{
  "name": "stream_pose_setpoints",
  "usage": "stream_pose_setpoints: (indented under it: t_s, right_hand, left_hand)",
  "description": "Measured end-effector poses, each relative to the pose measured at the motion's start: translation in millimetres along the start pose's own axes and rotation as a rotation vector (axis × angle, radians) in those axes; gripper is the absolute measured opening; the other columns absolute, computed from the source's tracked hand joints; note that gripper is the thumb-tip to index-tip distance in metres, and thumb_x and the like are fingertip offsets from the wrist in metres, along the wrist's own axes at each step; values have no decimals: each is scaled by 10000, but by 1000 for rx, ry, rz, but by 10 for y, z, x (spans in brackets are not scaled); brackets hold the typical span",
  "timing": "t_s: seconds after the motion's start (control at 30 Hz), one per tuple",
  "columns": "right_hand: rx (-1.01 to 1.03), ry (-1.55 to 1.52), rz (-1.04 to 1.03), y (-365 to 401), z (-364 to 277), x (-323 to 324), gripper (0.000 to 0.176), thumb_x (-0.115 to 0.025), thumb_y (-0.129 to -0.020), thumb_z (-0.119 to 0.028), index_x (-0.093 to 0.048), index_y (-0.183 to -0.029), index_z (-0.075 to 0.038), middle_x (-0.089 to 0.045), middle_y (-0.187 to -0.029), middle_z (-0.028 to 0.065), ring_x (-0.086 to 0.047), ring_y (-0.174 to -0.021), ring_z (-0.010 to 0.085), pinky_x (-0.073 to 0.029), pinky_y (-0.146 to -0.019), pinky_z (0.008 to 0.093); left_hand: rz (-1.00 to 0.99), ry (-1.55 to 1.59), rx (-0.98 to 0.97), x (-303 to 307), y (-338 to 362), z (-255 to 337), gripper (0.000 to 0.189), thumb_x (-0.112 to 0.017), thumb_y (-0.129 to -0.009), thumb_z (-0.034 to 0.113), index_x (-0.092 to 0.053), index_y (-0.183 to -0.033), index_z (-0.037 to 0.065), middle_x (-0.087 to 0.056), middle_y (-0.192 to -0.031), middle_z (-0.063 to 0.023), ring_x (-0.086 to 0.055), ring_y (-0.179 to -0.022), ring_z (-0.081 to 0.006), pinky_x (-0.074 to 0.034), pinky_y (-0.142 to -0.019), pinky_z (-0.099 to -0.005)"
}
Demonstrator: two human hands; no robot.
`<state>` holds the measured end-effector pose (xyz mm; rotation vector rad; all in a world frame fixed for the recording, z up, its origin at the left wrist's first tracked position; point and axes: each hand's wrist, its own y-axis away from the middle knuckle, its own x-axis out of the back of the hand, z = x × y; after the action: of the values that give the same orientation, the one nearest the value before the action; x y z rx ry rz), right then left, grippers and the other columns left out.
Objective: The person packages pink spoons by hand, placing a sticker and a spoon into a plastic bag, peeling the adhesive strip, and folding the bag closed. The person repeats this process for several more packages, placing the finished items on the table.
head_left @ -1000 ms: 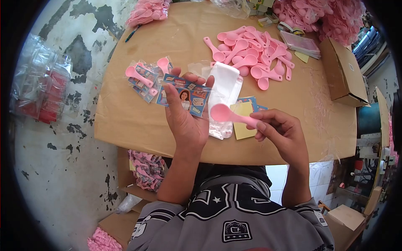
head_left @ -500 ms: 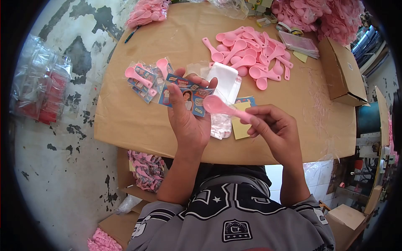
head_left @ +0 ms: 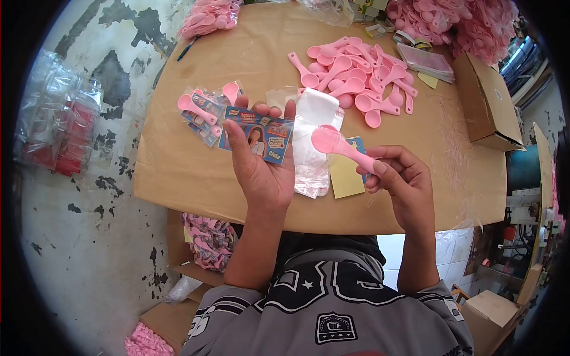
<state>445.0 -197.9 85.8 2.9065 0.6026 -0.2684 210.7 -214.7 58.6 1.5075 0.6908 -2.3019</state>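
My left hand (head_left: 264, 181) is turned palm up and holds a blue printed card (head_left: 256, 135), thumb at its left edge and fingers behind it. Clear film seems to cover the card. Between the thumb and fingers of my right hand (head_left: 407, 184) is the handle of a pink plastic spoon (head_left: 344, 146), its round bowl pointing left toward the card. Below the spoon lie a stack of clear plastic bags (head_left: 314, 118) and a yellow paper pad (head_left: 346, 178). Bagged pink spoons with blue cards (head_left: 200, 113) lie left of my left hand.
Loose pink spoons (head_left: 356, 80) are heaped at the back right of the brown table (head_left: 196, 184). A cardboard box (head_left: 487, 104) stands at the right edge. Bulging bags of spoons (head_left: 427, 21) are behind. A pen (head_left: 187, 48) lies at the far left.
My right hand has drawn the spoon to the right, away from the card. My left hand has moved slightly left and turned the card more face-on.
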Motion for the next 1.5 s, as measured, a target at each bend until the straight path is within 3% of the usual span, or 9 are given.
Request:
stream_pose_setpoints:
  t_s: [0.2, 0.6, 1.1, 1.3, 1.5]
  right_hand:
    - [-93, -53, -81, -5, 34, 110, 261, -662, -1027, -116, -662, -1235, 41, -763, -1029, 155, -697, -827, 116, -584, -766, 268]
    - [68, 201, -35, 30, 20, -62, 233, -651, -1041, -92, -667, -1230, 43, -759, -1037, 118, -676, -824, 102, -564, -760, 257]
    - [-80, -67, -55, -46, 87, 79, 240, -650, -1029, -98, -672, -1225, 37, -768, -1023, 142, -683, -813, 108, -566, -750, 261]
    - [-11, 122, -43, -9, 49, 14, 219, -644, -1034, -98, -677, -1209, 29, -769, -1008, 128, -682, -806, 106, -561, -752, 258]
    - [-40, 102, -63, 3, 35, 174, 220, -655, -1029, -104, -678, -1205, 27, -768, -999, 126, -685, -808, 107, -562, -754, 257]
  left_hand:
    - [-36, 7, -21, -6, -10, -5, 448, -559, -1079, 410, -533, -1383, 82, -649, -1151, -75, -651, -1126, -206, -371, -1250, -538]
    - [-12, -82, 16, -42, 55, -101, 443, -569, -1079, 398, -521, -1394, 90, -640, -1123, -75, -656, -1101, -211, -389, -1233, -553]
    - [-16, -31, 11, -35, 41, -62, 446, -577, -1071, 411, -540, -1389, 100, -672, -1141, -75, -675, -1085, -213, -389, -1232, -545]
    - [-35, -50, 0, -39, 35, -65, 445, -566, -1076, 417, -540, -1391, 102, -667, -1143, -65, -671, -1088, -211, -380, -1236, -550]
    - [-33, -41, -11, -32, 7, -29, 469, -561, -1077, 426, -535, -1406, 93, -664, -1135, -60, -668, -1087, -212, -372, -1241, -547]
